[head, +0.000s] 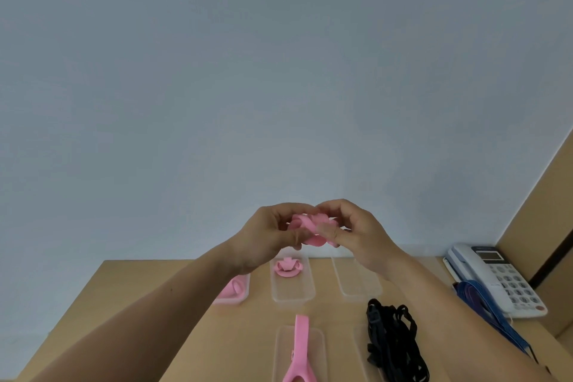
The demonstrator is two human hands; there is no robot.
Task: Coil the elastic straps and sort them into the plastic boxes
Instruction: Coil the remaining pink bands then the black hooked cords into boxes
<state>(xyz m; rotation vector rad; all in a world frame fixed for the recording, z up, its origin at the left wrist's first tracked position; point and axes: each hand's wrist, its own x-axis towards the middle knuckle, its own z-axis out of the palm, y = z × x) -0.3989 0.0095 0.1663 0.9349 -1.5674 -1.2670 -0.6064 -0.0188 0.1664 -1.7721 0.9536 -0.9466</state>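
The left hand point(269, 236) and right hand point(356, 232) both pinch a partly wound pink strap point(305, 223), held in the air above the far row of boxes. One pink coil point(234, 287) lies in the far-left box point(240, 298) and a second coil point(286, 268) in the far-middle box point(293, 295); the far-right box point(359, 287) shows nothing inside. Judged outstanding are the loose pink strap point(300, 347) near centre, the black straps point(390, 341) near right, and the blue straps point(486, 310) at the right edge.

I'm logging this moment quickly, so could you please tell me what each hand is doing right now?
Left hand: fingers curled, holding the pink strap.
Right hand: pinching the same pink strap.
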